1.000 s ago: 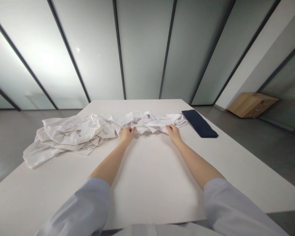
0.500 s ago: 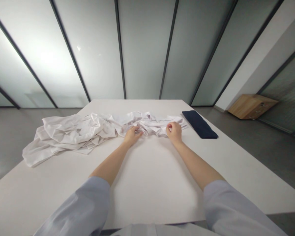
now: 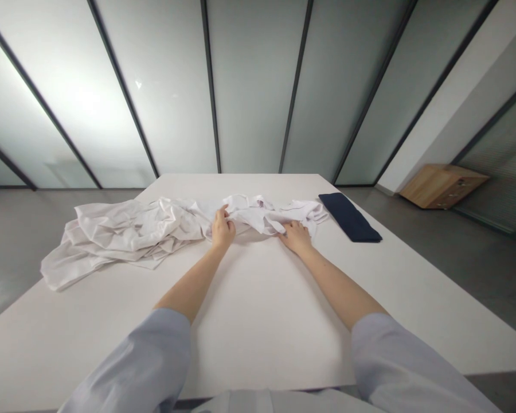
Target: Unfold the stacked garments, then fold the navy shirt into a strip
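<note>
A crumpled white garment (image 3: 262, 217) lies across the middle of the table, with a small collar-like fold near its far side. My left hand (image 3: 223, 229) is at its left end, fingers pointing away from me and slightly apart, touching the cloth. At the near edge on the right, my right hand (image 3: 296, 237) rests palm down, with its fingers over the fabric and its thumb out to the left. Some right fingertips are hidden by the hand. A larger heap of wrinkled white cloth (image 3: 131, 229) adjoins the garment on the left.
A folded navy cloth (image 3: 350, 219) lies near the right edge of the white table (image 3: 266, 321). Frosted glass panels (image 3: 253, 86) stand behind the table. On the floor to the right is a wooden cabinet (image 3: 442, 186).
My left hand has shifted left and away from me. My right hand has gone from a pinch to lying lower on the cloth, slightly leftward. The garment's near folds have changed shape.
</note>
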Action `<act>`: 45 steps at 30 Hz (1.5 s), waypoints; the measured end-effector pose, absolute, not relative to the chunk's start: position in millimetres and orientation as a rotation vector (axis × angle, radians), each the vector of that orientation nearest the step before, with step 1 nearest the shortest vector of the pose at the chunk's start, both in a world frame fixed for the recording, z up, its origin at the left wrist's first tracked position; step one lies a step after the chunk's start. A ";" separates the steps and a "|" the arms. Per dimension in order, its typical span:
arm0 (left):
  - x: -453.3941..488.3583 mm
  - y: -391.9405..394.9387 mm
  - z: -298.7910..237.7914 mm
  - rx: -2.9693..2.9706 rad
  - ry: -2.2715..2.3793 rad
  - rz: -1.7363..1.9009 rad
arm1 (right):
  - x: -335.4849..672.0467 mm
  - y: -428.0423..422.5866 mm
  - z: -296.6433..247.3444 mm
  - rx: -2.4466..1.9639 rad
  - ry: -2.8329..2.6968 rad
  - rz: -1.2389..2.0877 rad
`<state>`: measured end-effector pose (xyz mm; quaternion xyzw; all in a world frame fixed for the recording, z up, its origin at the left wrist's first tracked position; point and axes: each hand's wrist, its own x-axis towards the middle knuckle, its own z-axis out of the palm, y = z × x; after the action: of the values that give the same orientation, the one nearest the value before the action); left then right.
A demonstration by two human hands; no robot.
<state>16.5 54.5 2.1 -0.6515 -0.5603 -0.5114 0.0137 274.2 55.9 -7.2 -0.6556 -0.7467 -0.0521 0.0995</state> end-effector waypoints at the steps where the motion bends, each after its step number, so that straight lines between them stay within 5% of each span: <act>1: 14.9 53.6 6.9 -2.072 -1.722 -1.560 | 276.8 57.0 -5.4 -1.931 -2.201 -0.171; 11: -9.6 48.1 67.5 -2.613 -1.526 -1.088 | 315.3 76.7 31.9 -1.419 -1.760 0.000; 18: -10.1 25.6 98.5 -2.432 -1.675 -1.163 | 319.2 82.6 71.0 -1.256 -1.555 -0.123; 23: -20.9 29.9 93.8 -3.268 -1.631 -0.689 | 309.1 73.2 63.1 -1.281 -1.861 0.656; 26: -18.4 42.2 73.8 -3.136 -1.749 -0.948 | 309.9 73.6 42.0 -1.255 -1.776 1.051; 36: -7.2 67.3 3.8 -2.814 -1.779 -0.146 | 321.9 61.4 -11.7 -1.775 -2.428 0.147; 45: -45.0 63.3 5.9 -2.660 -1.892 0.029 | 352.1 57.8 -15.9 -1.663 -2.440 0.179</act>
<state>-45.0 63.3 5.9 -0.8133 -0.5785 0.0090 -0.0615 352.1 57.8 -15.9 -0.5598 -0.8214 0.0601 0.0918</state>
